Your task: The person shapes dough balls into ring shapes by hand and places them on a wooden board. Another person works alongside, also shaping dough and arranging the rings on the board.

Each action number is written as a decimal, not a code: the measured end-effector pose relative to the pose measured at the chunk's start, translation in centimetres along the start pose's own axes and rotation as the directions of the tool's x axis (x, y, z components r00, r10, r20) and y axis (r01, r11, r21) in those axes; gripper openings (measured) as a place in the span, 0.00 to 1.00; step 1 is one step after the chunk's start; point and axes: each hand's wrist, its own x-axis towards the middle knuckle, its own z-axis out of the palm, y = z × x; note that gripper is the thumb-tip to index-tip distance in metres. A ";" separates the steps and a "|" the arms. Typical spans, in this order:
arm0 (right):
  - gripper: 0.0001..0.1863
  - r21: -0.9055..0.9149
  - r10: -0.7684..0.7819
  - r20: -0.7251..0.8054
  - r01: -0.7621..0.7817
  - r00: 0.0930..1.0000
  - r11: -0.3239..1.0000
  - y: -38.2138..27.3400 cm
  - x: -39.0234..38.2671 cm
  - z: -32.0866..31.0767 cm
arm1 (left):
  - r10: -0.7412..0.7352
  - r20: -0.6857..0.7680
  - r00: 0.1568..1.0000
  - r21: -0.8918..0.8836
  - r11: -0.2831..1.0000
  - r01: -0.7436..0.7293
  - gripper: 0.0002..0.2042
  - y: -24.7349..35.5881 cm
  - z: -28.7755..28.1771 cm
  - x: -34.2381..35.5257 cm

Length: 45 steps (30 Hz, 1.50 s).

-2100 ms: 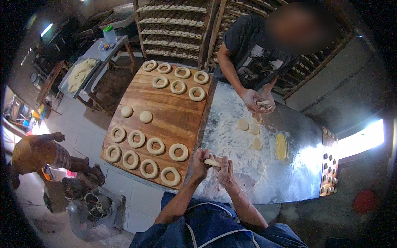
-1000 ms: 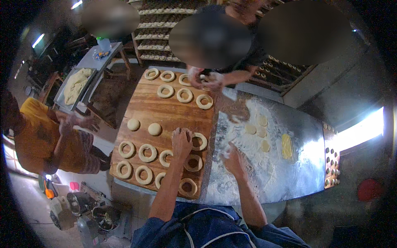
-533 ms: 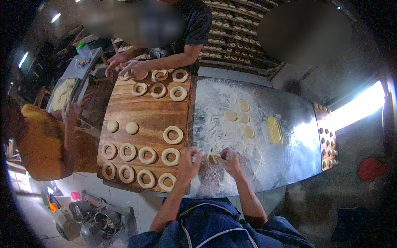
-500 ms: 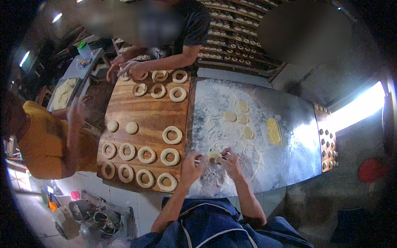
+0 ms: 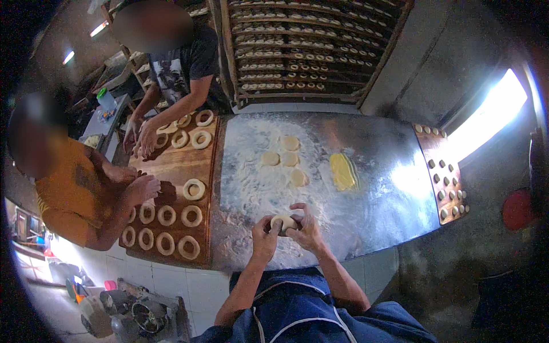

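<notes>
My left hand [image 5: 265, 236] and my right hand [image 5: 309, 232] hold a pale piece of dough [image 5: 283, 222] between them, above the near side of the floured metal table. Both thumbs press on it from the near side. The right index finger is stretched out, away from the dough. A small dark patch shows beside the dough; I cannot make out whether it is filling or shadow. Beyond my hands lie flat dough rounds [image 5: 298, 178], several in a loose group on the flour. To their right is a flattened yellow slab [image 5: 344, 172], like butter or margarine.
On the left, a wooden board [image 5: 171, 156] carries dough rings [image 5: 191, 216]. Two co-workers, one in an orange shirt [image 5: 73, 188], one in dark, work over it. Small dark-topped pieces [image 5: 440, 179] sit on another board at the far right. A rack [image 5: 297, 57] of rings stands behind.
My view has swung to the right. My hands have closed in on the dough, which now looks thicker and rounder. The orange-shirted co-worker's hands have come over the left board.
</notes>
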 end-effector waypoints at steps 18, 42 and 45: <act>0.28 0.343 0.292 -0.056 -0.256 0.955 0.904 1.7 -4.1 -7.4 | 0.153 0.010 0.988 0.327 0.933 -0.148 0.10 -1.4 9.8 -2.5; 0.34 -0.396 -0.159 0.073 0.175 0.985 0.901 2.1 -2.7 0.5 | 0.043 -0.166 0.985 -0.142 0.988 -0.067 0.16 -6.3 0.3 -1.1; 0.33 -0.322 -0.130 0.238 0.205 0.962 0.924 1.9 -0.4 2.4 | 0.385 -0.016 0.923 0.666 0.693 -0.277 0.16 -0.9 -1.4 -1.6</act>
